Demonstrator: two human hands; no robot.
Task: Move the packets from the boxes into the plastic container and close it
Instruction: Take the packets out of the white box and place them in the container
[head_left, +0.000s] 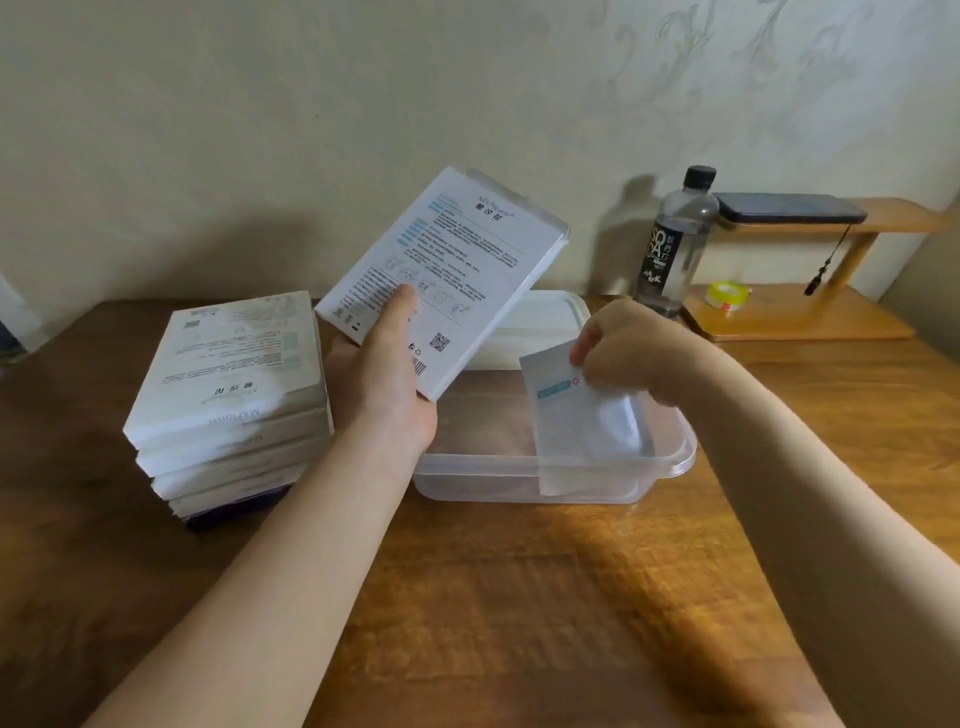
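Note:
My left hand (387, 374) grips a flat white box (452, 270) by its lower corner and holds it tilted in the air above the table. My right hand (623, 348) pinches the top of a white packet (582, 421) with a blue label. The packet hangs upright inside the right end of the clear plastic container (483, 478), which stands open on the wooden table. The container's white lid (535, 327) lies just behind it. A stack of several white boxes (234, 384) sits to the left.
A dark-labelled water bottle (675, 244) stands behind the container on the right. Beyond it a small wooden shelf (810, 312) carries a dark phone (784, 208) on top and a roll of tape (727, 297) below. The wall runs close behind the table.

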